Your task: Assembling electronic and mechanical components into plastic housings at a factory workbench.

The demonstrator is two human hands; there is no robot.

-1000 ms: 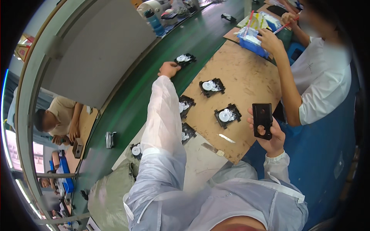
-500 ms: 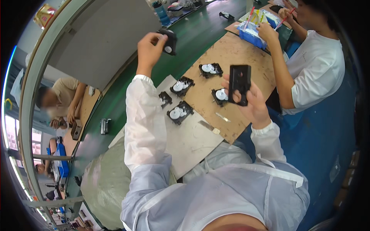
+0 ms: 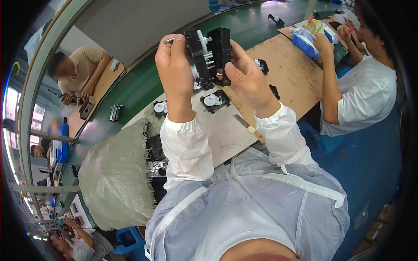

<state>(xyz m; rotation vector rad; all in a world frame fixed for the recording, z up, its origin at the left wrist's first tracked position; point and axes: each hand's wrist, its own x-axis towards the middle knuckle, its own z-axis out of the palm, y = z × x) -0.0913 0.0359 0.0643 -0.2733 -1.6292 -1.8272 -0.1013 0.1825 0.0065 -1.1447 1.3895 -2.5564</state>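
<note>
My left hand (image 3: 174, 78) grips a black gear mechanism (image 3: 194, 48) by its outer side, its white gears and pegs turned to the right. A thin metal pin (image 3: 169, 40) sticks out by the fingers of that hand. In my right hand (image 3: 248, 80) is a black plastic cover (image 3: 223, 45), thumb on its near edge and fingers behind. The two parts face each other, close together above the table; whether they touch I cannot tell. Below lie similar assemblies with white gears, one (image 3: 215, 100) on the pale board (image 3: 217, 130) and another (image 3: 160, 108) beside my left sleeve.
A brown board (image 3: 289, 61) covers the table to the right, where a co-worker in white (image 3: 361, 91) sits by a blue box (image 3: 307, 42). A metal strip (image 3: 244, 123) lies on the boards. At left stands a green woven sack (image 3: 115, 178) holding black parts.
Both hands have come together in front of me, the left moving right and the right moving left and up. The mechanism and the cover, formerly far apart, are now side by side.
</note>
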